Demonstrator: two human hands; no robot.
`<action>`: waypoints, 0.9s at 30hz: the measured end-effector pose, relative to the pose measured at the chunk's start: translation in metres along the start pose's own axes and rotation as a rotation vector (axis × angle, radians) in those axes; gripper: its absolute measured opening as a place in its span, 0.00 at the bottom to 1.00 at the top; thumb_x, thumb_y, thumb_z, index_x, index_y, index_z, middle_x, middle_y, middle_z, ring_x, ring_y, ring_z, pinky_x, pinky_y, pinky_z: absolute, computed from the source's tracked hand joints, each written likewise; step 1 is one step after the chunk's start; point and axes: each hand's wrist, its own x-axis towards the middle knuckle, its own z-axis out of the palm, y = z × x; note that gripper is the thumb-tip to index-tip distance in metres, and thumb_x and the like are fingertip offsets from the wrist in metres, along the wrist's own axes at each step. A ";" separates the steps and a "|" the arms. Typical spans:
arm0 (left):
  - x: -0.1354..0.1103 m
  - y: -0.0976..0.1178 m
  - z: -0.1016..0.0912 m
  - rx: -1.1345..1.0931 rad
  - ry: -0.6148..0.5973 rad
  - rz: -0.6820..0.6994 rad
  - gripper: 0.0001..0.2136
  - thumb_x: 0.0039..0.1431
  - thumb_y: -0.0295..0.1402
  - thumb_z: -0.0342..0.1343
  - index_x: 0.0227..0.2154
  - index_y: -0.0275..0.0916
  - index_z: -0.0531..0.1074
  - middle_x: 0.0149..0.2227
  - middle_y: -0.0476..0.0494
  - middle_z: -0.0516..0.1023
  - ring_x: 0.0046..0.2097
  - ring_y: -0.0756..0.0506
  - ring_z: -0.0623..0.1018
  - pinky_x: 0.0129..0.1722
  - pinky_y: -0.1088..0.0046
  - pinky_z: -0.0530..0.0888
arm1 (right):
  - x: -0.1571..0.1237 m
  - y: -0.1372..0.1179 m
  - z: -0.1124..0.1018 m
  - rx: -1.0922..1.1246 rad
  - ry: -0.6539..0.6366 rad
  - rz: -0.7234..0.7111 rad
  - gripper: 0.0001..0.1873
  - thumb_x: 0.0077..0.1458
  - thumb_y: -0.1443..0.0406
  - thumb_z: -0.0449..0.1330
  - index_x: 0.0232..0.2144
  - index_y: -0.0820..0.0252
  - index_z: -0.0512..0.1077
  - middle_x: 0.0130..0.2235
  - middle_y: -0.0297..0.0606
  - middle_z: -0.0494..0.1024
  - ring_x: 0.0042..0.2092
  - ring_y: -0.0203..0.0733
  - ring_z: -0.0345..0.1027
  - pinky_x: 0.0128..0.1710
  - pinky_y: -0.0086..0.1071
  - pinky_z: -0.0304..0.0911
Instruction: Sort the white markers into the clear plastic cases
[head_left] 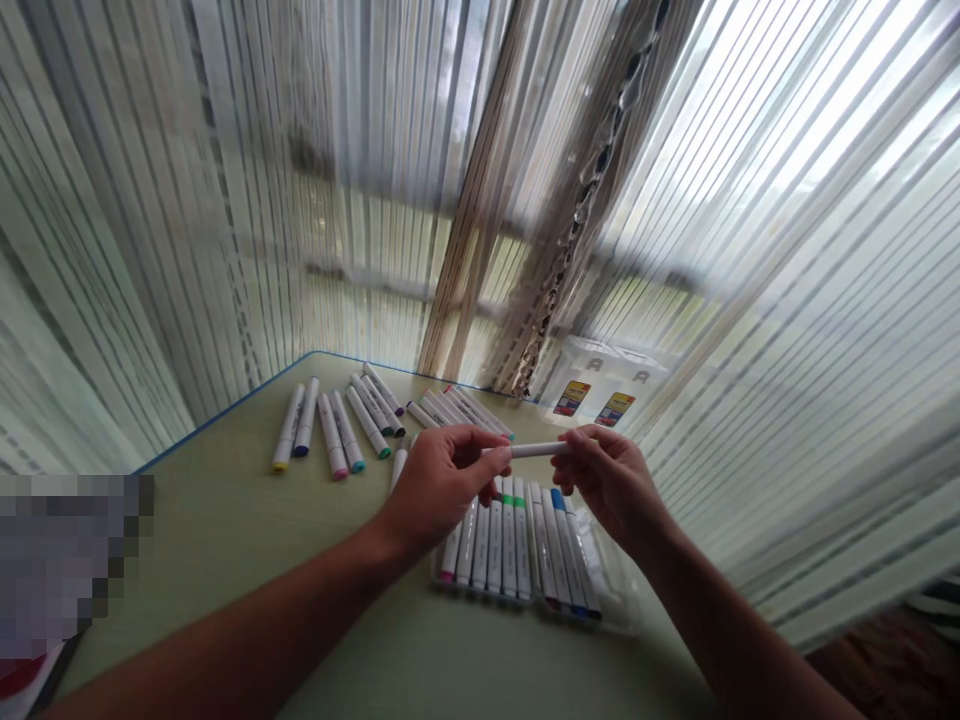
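Both hands hold one white marker (534,450) level above the table. My left hand (442,480) pinches its left end and my right hand (611,478) pinches its right end. Below them a clear plastic tray (611,590) holds a row of several white markers (517,545) with coloured caps. More markers (337,425) lie loose in a fan on the pale green table (247,520), further back and to the left.
Striped sheer curtains (787,300) hang round the table's far corner. A clear box with coloured labels (600,395) stands at the back right, behind the curtain edge. A blurred patch (60,560) covers the lower left.
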 end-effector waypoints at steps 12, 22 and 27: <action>-0.005 -0.005 0.000 0.190 -0.140 -0.008 0.13 0.51 0.38 0.63 0.34 0.31 0.77 0.25 0.44 0.76 0.24 0.51 0.72 0.24 0.76 0.70 | -0.009 -0.001 0.008 -0.643 -0.068 -0.121 0.09 0.40 0.63 0.73 0.24 0.63 0.80 0.21 0.37 0.77 0.22 0.34 0.66 0.21 0.26 0.60; -0.002 -0.006 0.001 0.173 -0.031 0.044 0.13 0.57 0.37 0.57 0.38 0.32 0.76 0.24 0.47 0.74 0.24 0.50 0.73 0.24 0.76 0.70 | -0.006 -0.001 0.009 -0.442 -0.042 -0.007 0.10 0.42 0.61 0.72 0.26 0.62 0.79 0.19 0.32 0.74 0.18 0.30 0.60 0.16 0.24 0.54; 0.002 -0.005 -0.001 0.078 0.050 0.029 0.13 0.58 0.38 0.56 0.37 0.32 0.75 0.26 0.48 0.72 0.22 0.52 0.72 0.21 0.77 0.70 | -0.001 0.002 -0.001 -0.156 -0.076 0.060 0.12 0.48 0.61 0.69 0.34 0.63 0.80 0.25 0.39 0.79 0.21 0.32 0.65 0.17 0.24 0.58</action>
